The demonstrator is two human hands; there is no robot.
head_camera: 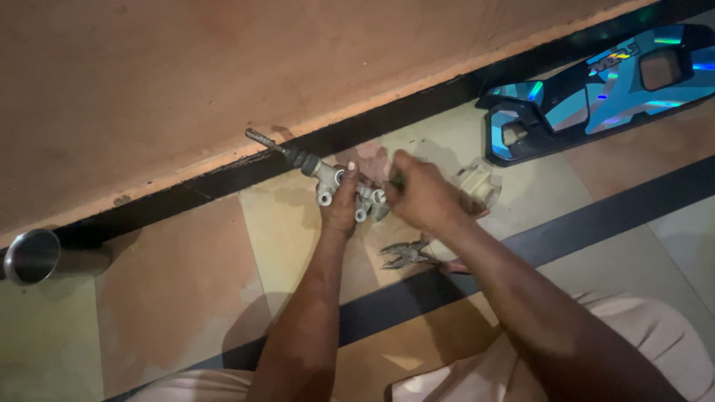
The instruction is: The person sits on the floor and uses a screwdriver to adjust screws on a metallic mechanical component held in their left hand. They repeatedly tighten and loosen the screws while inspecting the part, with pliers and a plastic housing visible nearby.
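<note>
I'm looking down at a tiled floor (186, 298) in beige and tan with black strips, running along a reddish wall (223, 74). A shiny blue panel (596, 82) is lying top right, well apart from the hands. A round metal cup (31, 257) is sitting far left by the wall.

The metal cylinder part (335, 182) is sitting just above the floor, dead centre, near the wall's black skirting. Its long axis is running up-left to down-right: thin rod tip (261, 138) pointing up-left toward the wall, black rubber boot next, then the grey cast body with round ports.

Left hand (342, 205) is gripping the cast body from below, fingers wrapped around it. It's the nearer hand, already on the part. Right hand (421, 192) is clenching at the body's lower-right end, touching it; I can't tell whether it's pinching a small tool or a fitting there, the fingers are hiding it.

A pale plastic piece (477, 184) is lying just beyond the right hand. Pliers (406, 254) are lying on the floor under the right wrist, not being held.

Part looks dull grey, worn, unpainted.
</note>
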